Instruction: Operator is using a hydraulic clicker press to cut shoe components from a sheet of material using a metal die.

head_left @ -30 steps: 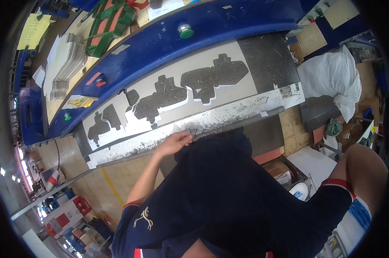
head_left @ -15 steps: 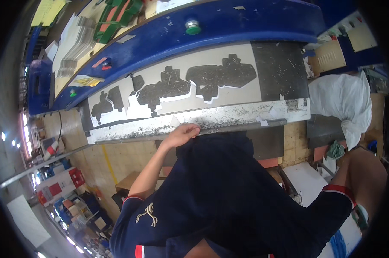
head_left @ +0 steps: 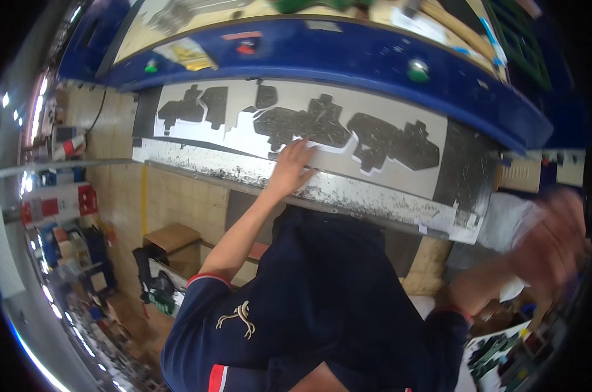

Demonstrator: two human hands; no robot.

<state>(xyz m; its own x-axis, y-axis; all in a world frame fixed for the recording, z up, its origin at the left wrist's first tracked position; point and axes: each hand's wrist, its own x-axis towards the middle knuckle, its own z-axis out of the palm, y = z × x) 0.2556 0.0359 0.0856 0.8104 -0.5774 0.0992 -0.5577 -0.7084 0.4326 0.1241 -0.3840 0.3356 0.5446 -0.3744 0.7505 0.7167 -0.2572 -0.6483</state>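
Step in hand, as judged: pale sheet (head_left: 294, 98) being steadied or felt along its near edge. It's laid out on the dark board (head_left: 469, 157), w/ dark angular shapes (head_left: 407, 144) showing in it & white margins exposed along their lower sides. Left hand (head_left: 293, 168) is placed palm down over the scuffed white ledge (head_left: 204, 160), fingertips at the sheet's near edge; fingers are spread, thumb well apart, nothing seen gripped. Right hand (head_left: 552, 238) is held out at far R nr the white bag (head_left: 505, 219); too blurred, so finger state & any load can't be told. For the next move, a sheet edge would prob. need to be found & pinched w/o bending the narrow parts.

Other stuff: far side is bounded by the blue beam (head_left: 348, 52), w/ a green-capped button (head_left: 418, 70), red button (head_left: 246, 48) & yellow label (head_left: 190, 54) on it. Reach from above is prob. limited by that beam. Paper scrap (head_left: 422, 229) is left at the ledge's R end; could snag.
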